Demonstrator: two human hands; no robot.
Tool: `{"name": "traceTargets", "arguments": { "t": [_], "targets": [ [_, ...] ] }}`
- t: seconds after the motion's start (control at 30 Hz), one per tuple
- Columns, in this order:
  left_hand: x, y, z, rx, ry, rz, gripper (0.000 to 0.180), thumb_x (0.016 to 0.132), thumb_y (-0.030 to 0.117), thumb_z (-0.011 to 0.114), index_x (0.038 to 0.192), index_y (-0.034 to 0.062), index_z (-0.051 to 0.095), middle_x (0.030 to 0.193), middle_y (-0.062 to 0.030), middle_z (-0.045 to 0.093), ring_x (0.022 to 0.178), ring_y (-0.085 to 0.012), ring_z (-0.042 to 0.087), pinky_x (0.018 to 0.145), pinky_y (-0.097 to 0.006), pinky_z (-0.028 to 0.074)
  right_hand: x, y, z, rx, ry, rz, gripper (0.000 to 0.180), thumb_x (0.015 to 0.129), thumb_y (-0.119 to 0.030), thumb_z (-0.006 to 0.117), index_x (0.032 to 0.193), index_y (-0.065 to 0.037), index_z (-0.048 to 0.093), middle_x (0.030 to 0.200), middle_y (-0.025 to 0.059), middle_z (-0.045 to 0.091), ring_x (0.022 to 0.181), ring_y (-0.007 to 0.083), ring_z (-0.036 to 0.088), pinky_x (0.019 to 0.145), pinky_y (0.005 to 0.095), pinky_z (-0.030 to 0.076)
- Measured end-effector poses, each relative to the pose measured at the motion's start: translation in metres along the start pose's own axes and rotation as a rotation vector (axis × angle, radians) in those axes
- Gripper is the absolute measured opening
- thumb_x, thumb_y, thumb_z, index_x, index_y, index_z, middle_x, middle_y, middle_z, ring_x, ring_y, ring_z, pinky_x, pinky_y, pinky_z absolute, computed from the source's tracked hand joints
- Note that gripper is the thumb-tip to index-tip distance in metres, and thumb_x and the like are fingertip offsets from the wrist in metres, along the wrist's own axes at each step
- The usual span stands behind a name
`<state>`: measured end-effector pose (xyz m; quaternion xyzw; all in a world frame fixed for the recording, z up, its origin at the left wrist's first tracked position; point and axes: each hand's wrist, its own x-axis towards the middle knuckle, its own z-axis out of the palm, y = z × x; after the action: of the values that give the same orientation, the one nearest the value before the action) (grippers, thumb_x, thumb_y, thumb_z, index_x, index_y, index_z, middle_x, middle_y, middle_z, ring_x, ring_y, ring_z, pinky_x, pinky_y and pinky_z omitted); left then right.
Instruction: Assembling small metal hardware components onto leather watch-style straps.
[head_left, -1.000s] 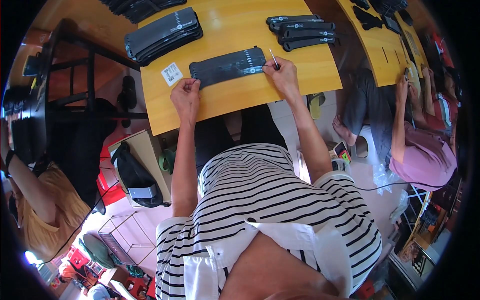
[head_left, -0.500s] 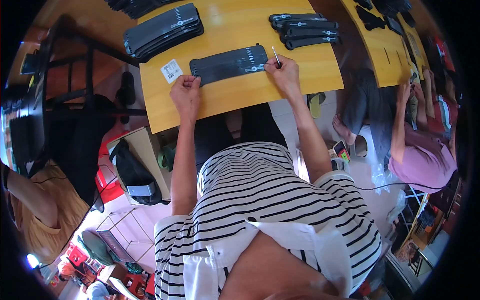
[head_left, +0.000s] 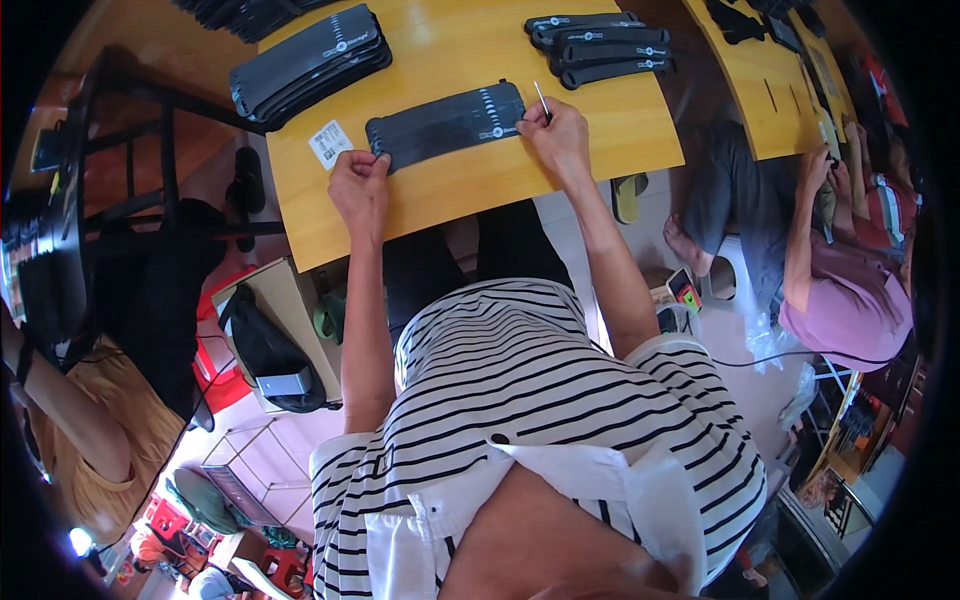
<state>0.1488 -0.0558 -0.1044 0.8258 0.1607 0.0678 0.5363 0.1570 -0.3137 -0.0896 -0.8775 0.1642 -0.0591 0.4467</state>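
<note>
A flat black strap-like piece [head_left: 440,128] with white printed marks lies lengthwise on the yellow table, in front of me. My left hand [head_left: 359,195] pinches its near left corner between thumb and fingers. At the right end, my right hand [head_left: 560,140] is closed around a slim tool [head_left: 541,99] with a bright metal shaft pointing up and away. The tool's lower part is hidden in the fingers, so its exact kind does not show. Those fingers also touch the black piece's near right corner.
A stack of larger black pieces [head_left: 310,70] sits at the far left, and folded black pieces [head_left: 610,48] lie at the far right. Beside my left hand is a white printed label [head_left: 327,145]. A co-worker in pink [head_left: 845,300] works at another yellow table [head_left: 770,110] to the right.
The view has shifted slightly, moving the table and its contents a little left and up. Both hands stay at the black piece's near corners, with the tool still in the right.
</note>
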Motion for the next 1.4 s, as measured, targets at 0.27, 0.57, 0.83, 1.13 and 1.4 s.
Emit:
{"name": "traceTargets", "arguments": {
  "t": [0.27,0.57,0.83,1.13,1.4],
  "targets": [
    [0.009,0.007,-0.015,-0.094,-0.125,-0.101,0.015,0.07,0.008,0.071,0.073,0.0014,0.058,0.056,-0.0028,0.055,0.041,-0.0105,0.049,0.043,-0.027,0.042,0.009,-0.003,-0.012,-0.01,-0.136,-0.018,0.014,0.066,-0.012,0.07,0.069,-0.004,0.06,0.062,0.0095,0.06,0.065,0.0258,0.061,0.061,0.0365,0.046],
    [0.022,-0.007,-0.024,0.15,0.042,-0.016,0.025,0.079,0.024,0.059,0.079,-0.0001,0.065,0.071,-0.0186,0.064,0.073,-0.0324,0.064,0.069,-0.037,0.048,0.0,0.021,-0.044,-0.29,0.091,-0.214,0.033,0.076,-0.001,0.051,0.109,-0.002,0.054,0.092,0.0231,0.053,0.089,0.0413,0.054,0.076,0.0442,0.045],
    [0.024,0.041,0.0,0.426,0.146,0.001,0.036,0.08,0.035,0.059,0.077,-0.0006,0.064,0.081,-0.0227,0.064,0.08,-0.0394,0.061,0.072,-0.045,0.048,-0.006,0.011,-0.04,-0.346,0.059,-0.487,0.038,0.074,0.007,0.051,0.112,0.0,0.051,0.095,0.0206,0.049,0.09,0.0398,0.051,0.077,0.0431,0.043],
    [0.025,0.047,0.027,0.685,0.127,0.002,0.04,0.084,0.04,0.054,0.08,0.0003,0.061,0.083,-0.0233,0.063,0.078,-0.0396,0.062,0.069,-0.047,0.049,-0.019,0.001,-0.027,-0.41,0.266,-0.674,0.03,0.079,-0.001,0.055,0.11,0.0,0.053,0.097,0.0184,0.048,0.102,0.0354,0.043,0.088,0.0423,0.037],
    [0.024,0.036,0.036,0.633,0.238,0.201,0.032,0.087,0.031,0.051,0.077,0.0016,0.058,0.075,-0.0219,0.062,0.071,-0.0397,0.061,0.064,-0.046,0.048,-0.012,0.007,-0.021,-0.516,0.256,-0.718,0.028,0.083,-0.011,0.055,0.109,-0.001,0.053,0.1,0.0187,0.046,0.107,0.0386,0.039,0.094,0.0464,0.031]
  ]
}}
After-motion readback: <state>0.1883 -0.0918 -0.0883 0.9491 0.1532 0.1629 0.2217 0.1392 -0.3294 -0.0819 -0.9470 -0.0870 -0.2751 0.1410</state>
